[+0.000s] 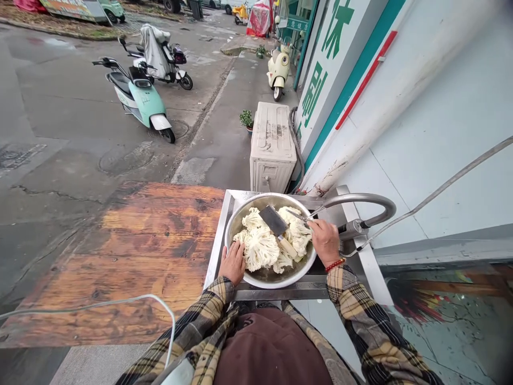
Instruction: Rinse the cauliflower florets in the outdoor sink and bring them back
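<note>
A round metal basin (292,280) holds several pieces of white cauliflower (260,248). My left hand (233,263) grips the basin's left rim, thumb outside and fingers over the edge beside the cauliflower. Across the pieces lies a cleaver (274,220), dark blade toward the back and pale wooden handle toward me; neither hand touches it. At the right rim, my right hand (325,241) is closed on a thin pointed metal blade (295,215) that reaches left over the cauliflower. Its handle is hidden in my fingers, so I cannot tell whether it is a small knife or scissors.
The basin rests on a steel sink (218,235), with a curved faucet (372,199) close beyond my right hand. To the left stands a wooden table (160,256) with a pale hose (120,300) across it. A metal box unit (273,139) is behind; parked scooters (146,99) are further off.
</note>
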{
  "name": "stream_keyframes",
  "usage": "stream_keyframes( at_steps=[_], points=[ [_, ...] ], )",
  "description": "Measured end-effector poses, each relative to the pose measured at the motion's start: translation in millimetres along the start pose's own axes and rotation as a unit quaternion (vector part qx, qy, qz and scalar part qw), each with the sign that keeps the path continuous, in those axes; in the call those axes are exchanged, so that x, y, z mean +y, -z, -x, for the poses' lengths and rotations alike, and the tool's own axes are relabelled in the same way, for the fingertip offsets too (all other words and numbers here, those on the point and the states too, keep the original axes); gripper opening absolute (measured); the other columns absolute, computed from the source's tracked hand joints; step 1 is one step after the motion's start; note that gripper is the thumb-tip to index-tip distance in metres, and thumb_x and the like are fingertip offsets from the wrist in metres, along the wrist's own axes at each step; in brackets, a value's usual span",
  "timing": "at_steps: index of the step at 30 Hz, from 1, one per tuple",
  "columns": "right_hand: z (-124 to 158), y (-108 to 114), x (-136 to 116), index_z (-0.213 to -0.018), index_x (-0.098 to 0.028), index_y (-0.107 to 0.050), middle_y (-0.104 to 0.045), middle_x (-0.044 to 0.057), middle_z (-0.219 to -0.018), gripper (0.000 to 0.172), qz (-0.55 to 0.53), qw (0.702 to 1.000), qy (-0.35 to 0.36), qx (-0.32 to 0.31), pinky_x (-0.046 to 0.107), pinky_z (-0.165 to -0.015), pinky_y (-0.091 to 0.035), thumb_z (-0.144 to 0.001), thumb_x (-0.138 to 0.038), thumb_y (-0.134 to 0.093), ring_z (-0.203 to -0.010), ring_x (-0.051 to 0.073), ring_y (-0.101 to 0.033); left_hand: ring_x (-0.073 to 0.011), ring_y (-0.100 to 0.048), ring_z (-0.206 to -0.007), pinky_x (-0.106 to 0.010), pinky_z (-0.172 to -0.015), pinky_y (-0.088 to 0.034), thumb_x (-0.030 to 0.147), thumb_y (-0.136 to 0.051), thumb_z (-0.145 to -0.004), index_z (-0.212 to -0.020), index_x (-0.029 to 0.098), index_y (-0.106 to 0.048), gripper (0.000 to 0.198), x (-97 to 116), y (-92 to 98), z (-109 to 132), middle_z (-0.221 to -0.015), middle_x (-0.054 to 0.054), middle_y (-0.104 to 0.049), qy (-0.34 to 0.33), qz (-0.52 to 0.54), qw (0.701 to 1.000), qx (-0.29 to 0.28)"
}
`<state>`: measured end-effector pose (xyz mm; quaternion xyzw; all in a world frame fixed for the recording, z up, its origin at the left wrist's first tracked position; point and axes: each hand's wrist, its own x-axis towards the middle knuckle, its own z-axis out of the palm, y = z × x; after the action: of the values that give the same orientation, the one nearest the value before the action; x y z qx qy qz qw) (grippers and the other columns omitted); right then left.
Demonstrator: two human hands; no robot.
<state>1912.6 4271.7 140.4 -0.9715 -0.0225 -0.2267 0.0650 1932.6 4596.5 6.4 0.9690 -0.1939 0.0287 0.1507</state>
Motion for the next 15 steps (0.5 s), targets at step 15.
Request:
stream_keyframes(
  at_steps=[15],
  points=[
    [2.5, -7.1, -62.3, -0.104, -0.014, -0.069, -0.071, 0.009, -0.097, 0.041, -0.498, 0.806, -0.303, -0.101, 0.032, -0.074, -0.051, -0.072, -0.041, -0.067, -0.082, 0.02, -0.063, -0.0307, -0.032, -0.139, -0.057, -0.115, -0.015, 0.018, -0.044, -0.084, -0.137, 0.014, -0.046, 0.054, 5.2, 7.1, 9.9, -0.148, -0.014, -0.041, -0.017, 0.03, 0.999, 0.004]
  ],
)
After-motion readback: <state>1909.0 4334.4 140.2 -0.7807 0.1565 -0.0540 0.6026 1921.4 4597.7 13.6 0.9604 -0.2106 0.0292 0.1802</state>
